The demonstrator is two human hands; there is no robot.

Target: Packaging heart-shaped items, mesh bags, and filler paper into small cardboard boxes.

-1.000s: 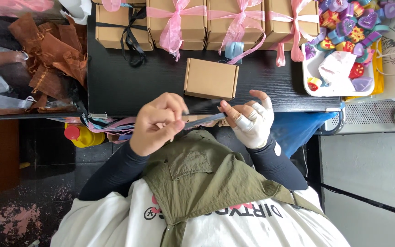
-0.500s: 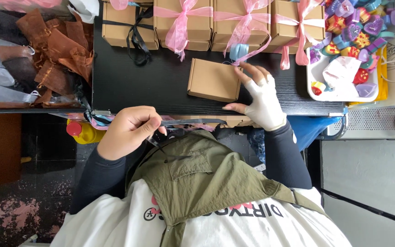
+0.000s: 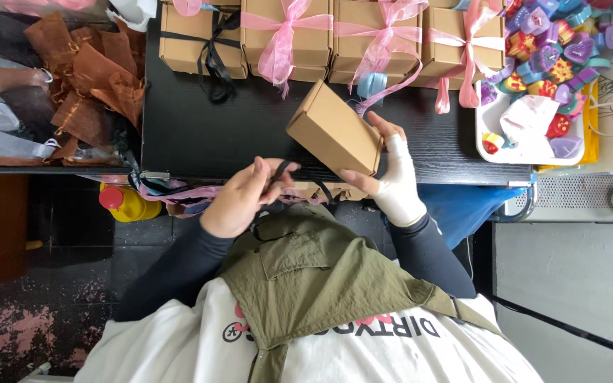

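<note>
My right hand [image 3: 390,170], in a light glove, grips a small plain cardboard box [image 3: 333,135] and holds it tilted just above the black table [image 3: 200,135]. My left hand [image 3: 244,196] is at the table's near edge and pinches a thin black ribbon [image 3: 278,174] that runs up toward the box. The ribbon's far end goes under the box and is hidden.
Along the table's far edge stand cardboard boxes tied with pink bows [image 3: 284,35] and one with a black bow [image 3: 203,39]. A white tray [image 3: 533,145] of colourful heart-shaped pieces sits at right. Brown organza bags [image 3: 79,78] are heaped at left. A yellow bottle [image 3: 125,203] stands below.
My right hand reached to the box on the table, took hold of it and lifted it toward me, tilted. My left hand stayed low with the black ribbon.
</note>
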